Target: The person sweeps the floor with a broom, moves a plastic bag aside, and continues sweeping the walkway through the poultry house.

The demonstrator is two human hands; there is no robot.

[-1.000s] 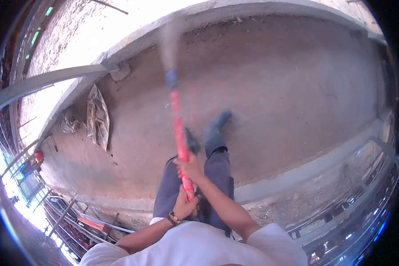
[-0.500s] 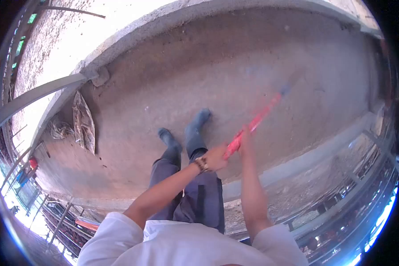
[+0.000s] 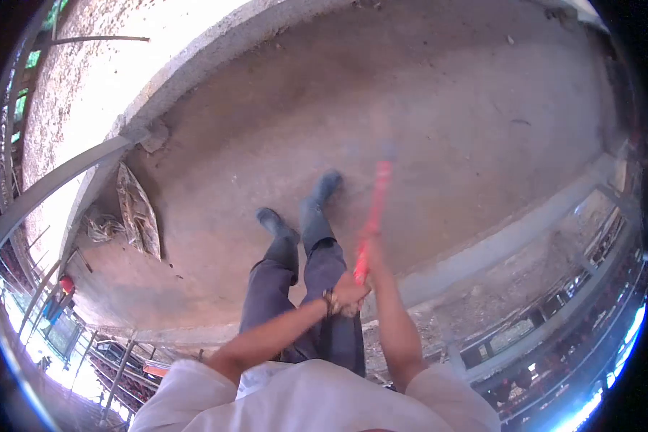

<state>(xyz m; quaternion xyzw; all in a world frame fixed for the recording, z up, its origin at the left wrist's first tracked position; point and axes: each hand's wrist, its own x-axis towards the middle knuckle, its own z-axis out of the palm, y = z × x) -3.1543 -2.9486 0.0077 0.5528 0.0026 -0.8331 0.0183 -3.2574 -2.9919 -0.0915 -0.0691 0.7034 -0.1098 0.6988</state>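
Note:
A red-handled broom (image 3: 379, 194) points away from me over the concrete floor. Motion smears its far end, so the head is hard to make out. Around the near end of the handle my left hand (image 3: 349, 289) is closed, with a bracelet on its wrist. Farther up the handle, my right hand (image 3: 370, 253) grips it too, somewhat blurred. Both hands are in front of my legs, to the right of my dark boots (image 3: 315, 205).
A low concrete curb (image 3: 151, 108) curves along the far and left side. A crumpled brown sack (image 3: 138, 209) lies at left near a curved metal bar (image 3: 57, 180). Another concrete ledge (image 3: 497, 245) runs along the right, with caged racks (image 3: 554, 317) beyond it. A red object (image 3: 66, 284) is at far left.
The broom has swung from the right toward the left and now points more straight ahead. Both hands have come nearer my body, still gripping the handle. The view has shifted slightly.

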